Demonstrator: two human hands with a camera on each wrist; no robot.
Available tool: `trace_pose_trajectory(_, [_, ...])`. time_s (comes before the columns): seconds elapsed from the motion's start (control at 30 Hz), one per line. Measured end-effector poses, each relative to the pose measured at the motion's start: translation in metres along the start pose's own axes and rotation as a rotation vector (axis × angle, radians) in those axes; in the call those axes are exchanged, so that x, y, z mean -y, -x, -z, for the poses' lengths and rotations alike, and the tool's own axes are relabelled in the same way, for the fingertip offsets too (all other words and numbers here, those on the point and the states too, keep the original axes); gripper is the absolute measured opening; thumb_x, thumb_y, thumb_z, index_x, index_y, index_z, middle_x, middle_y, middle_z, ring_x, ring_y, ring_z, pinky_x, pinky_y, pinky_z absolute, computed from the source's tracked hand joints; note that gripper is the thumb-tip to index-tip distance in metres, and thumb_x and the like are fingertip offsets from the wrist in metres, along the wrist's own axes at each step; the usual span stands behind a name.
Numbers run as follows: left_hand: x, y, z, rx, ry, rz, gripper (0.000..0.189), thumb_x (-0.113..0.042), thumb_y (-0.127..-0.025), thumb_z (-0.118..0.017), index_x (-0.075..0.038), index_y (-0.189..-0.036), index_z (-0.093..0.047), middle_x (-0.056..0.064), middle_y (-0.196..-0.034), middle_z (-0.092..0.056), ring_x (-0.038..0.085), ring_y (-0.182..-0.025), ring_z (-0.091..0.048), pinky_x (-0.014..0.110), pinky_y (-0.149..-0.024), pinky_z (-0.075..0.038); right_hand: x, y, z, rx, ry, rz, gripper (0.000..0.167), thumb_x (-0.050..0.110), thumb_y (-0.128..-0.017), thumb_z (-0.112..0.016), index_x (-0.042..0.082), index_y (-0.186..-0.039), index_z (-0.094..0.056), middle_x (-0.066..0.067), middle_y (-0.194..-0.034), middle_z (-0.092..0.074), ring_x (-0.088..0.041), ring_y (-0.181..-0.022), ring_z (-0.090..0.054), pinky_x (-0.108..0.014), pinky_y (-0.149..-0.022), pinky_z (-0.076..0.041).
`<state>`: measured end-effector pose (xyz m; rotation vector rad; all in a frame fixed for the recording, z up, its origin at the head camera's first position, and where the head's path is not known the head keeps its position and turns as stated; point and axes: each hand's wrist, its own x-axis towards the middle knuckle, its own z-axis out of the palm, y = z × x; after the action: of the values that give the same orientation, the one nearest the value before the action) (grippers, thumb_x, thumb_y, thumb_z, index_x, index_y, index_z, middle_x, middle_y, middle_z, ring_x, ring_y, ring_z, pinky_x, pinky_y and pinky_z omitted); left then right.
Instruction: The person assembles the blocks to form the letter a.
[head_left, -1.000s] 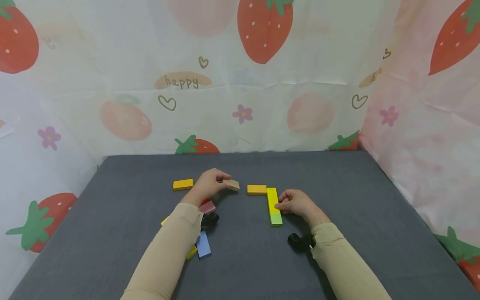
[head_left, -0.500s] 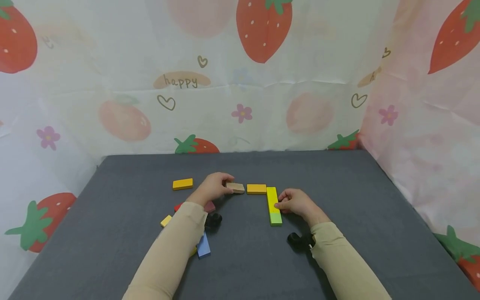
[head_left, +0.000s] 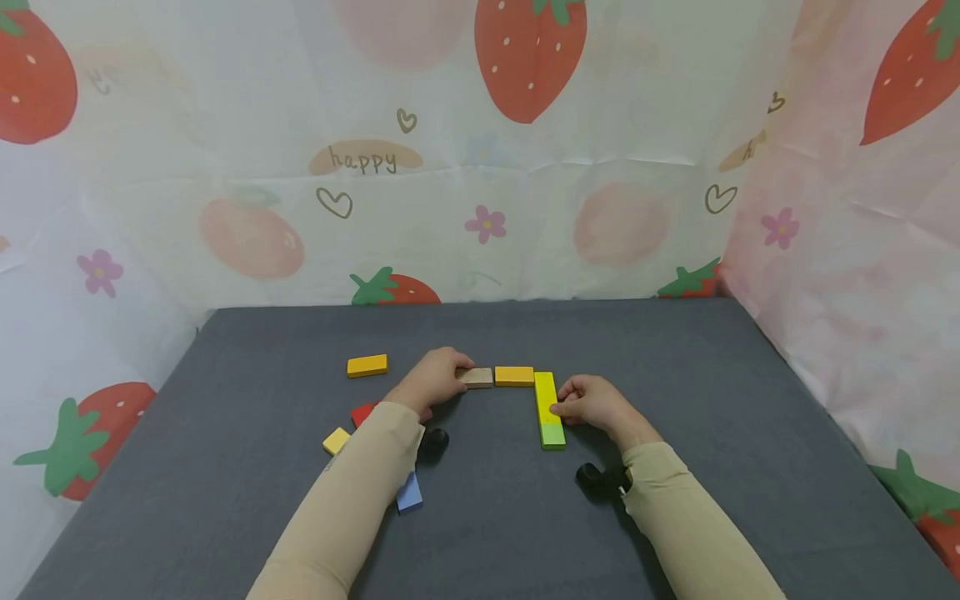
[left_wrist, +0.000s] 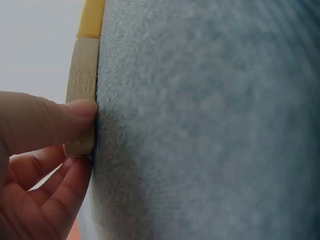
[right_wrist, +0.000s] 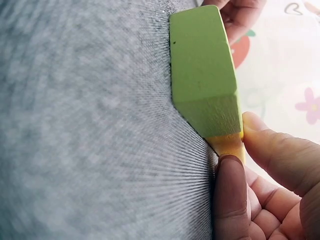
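My left hand (head_left: 431,379) pinches the near end of a plain wooden block (head_left: 477,379) lying flat on the dark cloth. Thumb on one face, it holds the block in line with an orange-yellow block (head_left: 514,377), their ends touching or nearly so. That block meets the top of a bright yellow block (head_left: 546,396), with a light green block (head_left: 552,437) end to end below it. Curled fingers of my right hand (head_left: 598,408) grip the yellow block's right edge; in the right wrist view one fingertip lies on top, another against its side beyond the green block (right_wrist: 202,60).
Left of the row lies another orange-yellow block (head_left: 367,367). Partly under my left forearm are a red block (head_left: 363,414), a pale yellow block (head_left: 336,442) and a blue block (head_left: 408,493). A strawberry-print curtain (head_left: 525,192) rises behind the table.
My left hand has moved right with the wooden block, bringing it level and up to the orange-yellow block. My right hand has stayed on the yellow block.
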<state>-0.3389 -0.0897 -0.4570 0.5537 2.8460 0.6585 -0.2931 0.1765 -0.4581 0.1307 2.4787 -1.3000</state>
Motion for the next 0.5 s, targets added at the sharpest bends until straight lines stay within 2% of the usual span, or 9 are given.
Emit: trace_pose_trajectory(0.5, [-0.0034,-0.0030,-0.0025,-0.030,0.004,0.003,0.032,-0.014,-0.084,-0.065,-0.012,-0.116,-0.062,0.007,-0.110,-0.056,0.020,-0.097,-0.052,0.035,-0.086,-0.044,0.0005,0.0004,-0.0001,0.003,-0.003,-0.012,0.023,0.018,-0.077,-0.074,0.007,-0.090,-0.059,-0.006,-0.077,-0.057,-0.019,-0.073,-0.056,-0.028,-0.066,-0.049])
